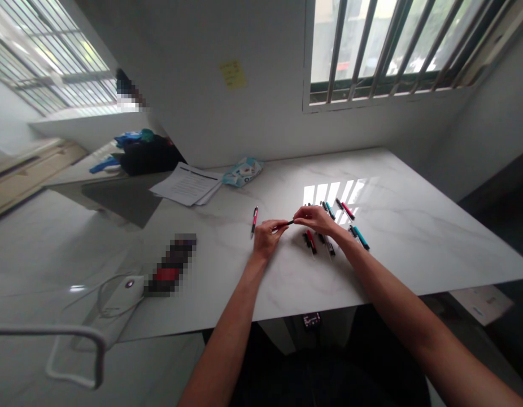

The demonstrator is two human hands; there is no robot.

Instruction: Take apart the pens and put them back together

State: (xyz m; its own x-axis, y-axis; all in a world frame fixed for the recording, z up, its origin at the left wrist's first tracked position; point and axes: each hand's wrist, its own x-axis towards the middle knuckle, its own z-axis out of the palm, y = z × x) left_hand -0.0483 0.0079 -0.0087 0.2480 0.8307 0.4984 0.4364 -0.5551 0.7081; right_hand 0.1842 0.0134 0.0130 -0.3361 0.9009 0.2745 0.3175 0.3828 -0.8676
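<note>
Both my hands meet above the middle of a white marble table. My left hand is closed around one end of a thin dark pen. My right hand pinches the pen's other end. A single red pen lies just left of my left hand. Several red and teal pens lie scattered under and to the right of my right hand.
A stack of printed papers and a light-blue packet lie at the table's back. A dark bag sits on a counter at the left. A white device with a cable rests front left. A barred window is above.
</note>
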